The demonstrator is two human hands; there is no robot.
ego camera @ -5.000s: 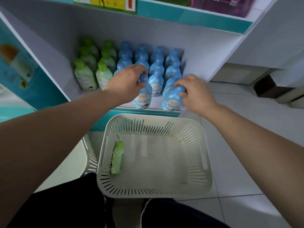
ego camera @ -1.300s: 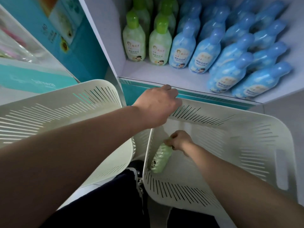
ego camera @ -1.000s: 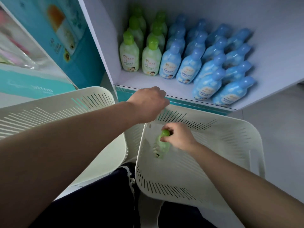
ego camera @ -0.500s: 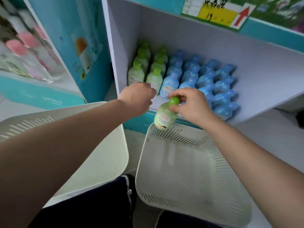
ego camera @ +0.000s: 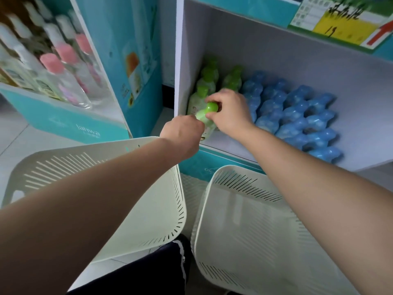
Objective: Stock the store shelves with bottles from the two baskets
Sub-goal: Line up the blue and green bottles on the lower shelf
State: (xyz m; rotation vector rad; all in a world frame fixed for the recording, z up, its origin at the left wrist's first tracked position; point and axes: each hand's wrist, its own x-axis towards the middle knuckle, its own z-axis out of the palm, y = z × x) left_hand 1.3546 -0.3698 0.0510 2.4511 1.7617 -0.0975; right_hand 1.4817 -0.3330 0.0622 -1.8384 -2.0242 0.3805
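Cream baskets sit side by side nearest, the left basket and the right basket, and only their slotted walls and bare bottoms show under the two arms. Past them, at the front left corner of the shelf, the right hand pinches the cap of a tilted green bottle, while the left hand curls against its lower side, fingers hidden, so I cannot tell if it holds on. Farther back stand more green bottles, partly hidden, and blurry rows of blue bottles to their right.
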